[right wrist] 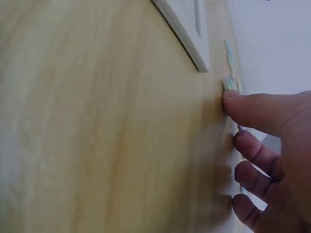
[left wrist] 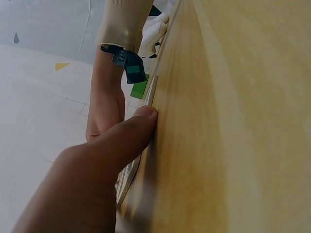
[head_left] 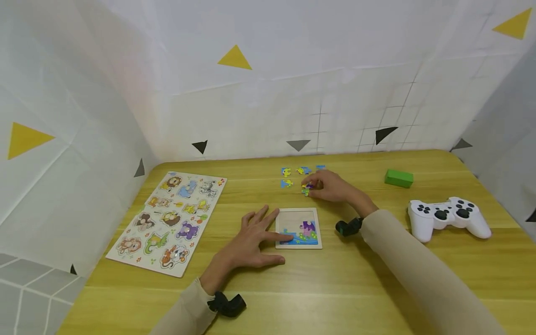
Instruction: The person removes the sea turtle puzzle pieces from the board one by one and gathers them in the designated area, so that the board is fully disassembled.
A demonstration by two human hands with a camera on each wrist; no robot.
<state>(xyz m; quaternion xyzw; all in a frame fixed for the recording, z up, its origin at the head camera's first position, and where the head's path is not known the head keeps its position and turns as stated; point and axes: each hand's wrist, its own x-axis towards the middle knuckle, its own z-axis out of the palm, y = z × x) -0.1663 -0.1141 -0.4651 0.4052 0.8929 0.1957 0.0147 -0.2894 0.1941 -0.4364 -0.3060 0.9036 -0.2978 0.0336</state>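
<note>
The left hand point(head_left: 253, 239), fingers spread, rests a fingertip on fitted pieces point(head_left: 306, 238) in the puzzle tray point(head_left: 294, 219), probably to steady it on the bench point(head_left: 335, 293). Beyond the tray, the right hand point(head_left: 331, 187) pinches a puzzle piece point(head_left: 305, 191) in its fingers, likely for fine control.

1. This looks like a staged recording booth, perhaps in a lab or studio (which kind of building lies beyond it, the views cannot tell).
2. White sheeting point(head_left: 268, 109), creased and seamed, walls the back and both sides of a wood-grain table point(head_left: 335, 298).
3. Yellow triangles point(head_left: 236, 59), black triangles point(head_left: 385, 134) and grey triangles point(head_left: 298, 145) dot that sheeting, with thin grid lines point(head_left: 320, 122) at the back.
4. Black devices point(head_left: 228, 305) sit at both of the person's wrists.
5. A jigsaw tray point(head_left: 291, 217), animal board point(head_left: 167, 222), game controller point(head_left: 449, 216) and green block point(head_left: 398, 178) share the table.
</note>
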